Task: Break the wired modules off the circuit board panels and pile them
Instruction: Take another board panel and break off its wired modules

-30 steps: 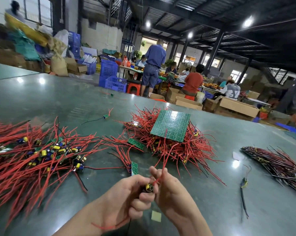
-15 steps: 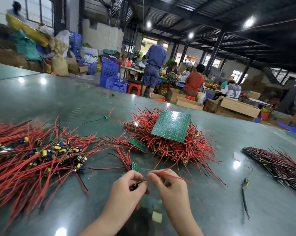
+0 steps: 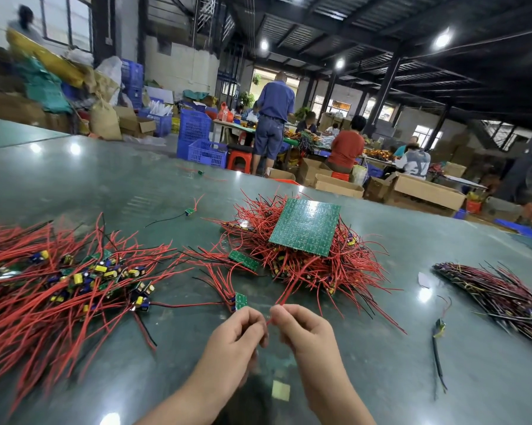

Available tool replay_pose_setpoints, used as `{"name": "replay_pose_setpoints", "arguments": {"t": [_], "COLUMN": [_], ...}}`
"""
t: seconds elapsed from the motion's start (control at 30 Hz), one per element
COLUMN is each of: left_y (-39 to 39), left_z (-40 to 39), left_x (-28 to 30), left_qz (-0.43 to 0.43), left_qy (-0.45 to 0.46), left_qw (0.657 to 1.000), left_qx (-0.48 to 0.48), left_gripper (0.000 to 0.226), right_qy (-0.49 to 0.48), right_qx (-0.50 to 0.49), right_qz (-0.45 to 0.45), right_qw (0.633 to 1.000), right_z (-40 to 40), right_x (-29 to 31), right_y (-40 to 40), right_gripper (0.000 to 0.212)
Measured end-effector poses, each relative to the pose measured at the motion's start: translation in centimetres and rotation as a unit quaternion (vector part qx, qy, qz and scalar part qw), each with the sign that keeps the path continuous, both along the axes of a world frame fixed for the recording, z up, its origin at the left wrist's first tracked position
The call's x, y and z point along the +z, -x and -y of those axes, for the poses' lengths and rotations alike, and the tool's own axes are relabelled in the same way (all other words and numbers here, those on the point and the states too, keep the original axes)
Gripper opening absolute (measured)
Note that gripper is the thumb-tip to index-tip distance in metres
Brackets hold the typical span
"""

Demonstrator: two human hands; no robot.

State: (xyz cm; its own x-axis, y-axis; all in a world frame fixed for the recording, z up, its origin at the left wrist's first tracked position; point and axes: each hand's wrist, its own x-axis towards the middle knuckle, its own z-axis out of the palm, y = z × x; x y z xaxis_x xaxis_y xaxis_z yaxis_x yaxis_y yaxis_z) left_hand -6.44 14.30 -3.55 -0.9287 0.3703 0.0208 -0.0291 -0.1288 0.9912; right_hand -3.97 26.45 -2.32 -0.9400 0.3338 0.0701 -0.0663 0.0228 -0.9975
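Both hands meet low in the middle of the head view. My left hand [image 3: 238,332] is curled round a small wired module that its fingers hide. My right hand [image 3: 301,329] pinches a red wire [image 3: 289,294] that runs up toward the middle heap. That heap of red-wired panels [image 3: 307,262] carries a green circuit board panel [image 3: 306,227] on top. A small green module [image 3: 240,300] lies just beyond my left fingers. The pile of broken-off modules [image 3: 74,280], with yellow and blue parts and red wires, spreads over the left of the table.
A green strip of board [image 3: 244,260] lies left of the heap. A bundle of dark wired parts [image 3: 500,297] lies at the right, a loose black-wired module [image 3: 438,328] beside it. One stray module [image 3: 189,211] sits farther back. People work at tables beyond the green table [image 3: 90,185].
My hands have moved forward from near my body toward the heap. The yellow module seen between my fingers a second ago is now hidden in my left hand. The red wire is drawn out straighter.
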Motion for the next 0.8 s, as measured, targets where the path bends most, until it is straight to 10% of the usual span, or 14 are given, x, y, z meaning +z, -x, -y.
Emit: {"name": "replay_pose_setpoints", "arguments": {"t": [0.17,0.6,0.8], "left_y": [-0.1,0.4,0.4], "left_z": [0.2,0.1,0.0], "left_x": [-0.1,-0.1,-0.2], "left_qz": [-0.067,0.016,-0.052], "left_qy": [-0.017,-0.032,-0.023], "left_qw": [0.998,0.999,0.998], "left_qx": [0.009,0.016,0.029], "left_gripper": [0.015,0.016,0.020], "right_qy": [0.225,-0.032,0.142], "right_qx": [0.047,-0.126,-0.082], "right_qz": [0.053,-0.081,-0.015], "right_qw": [0.972,0.988,0.986], "right_z": [0.7,1.9,1.1], "right_x": [-0.8,-1.1,-0.7], "right_y": [0.5,0.1,0.5], "right_gripper": [0.018,0.020,0.015]}}
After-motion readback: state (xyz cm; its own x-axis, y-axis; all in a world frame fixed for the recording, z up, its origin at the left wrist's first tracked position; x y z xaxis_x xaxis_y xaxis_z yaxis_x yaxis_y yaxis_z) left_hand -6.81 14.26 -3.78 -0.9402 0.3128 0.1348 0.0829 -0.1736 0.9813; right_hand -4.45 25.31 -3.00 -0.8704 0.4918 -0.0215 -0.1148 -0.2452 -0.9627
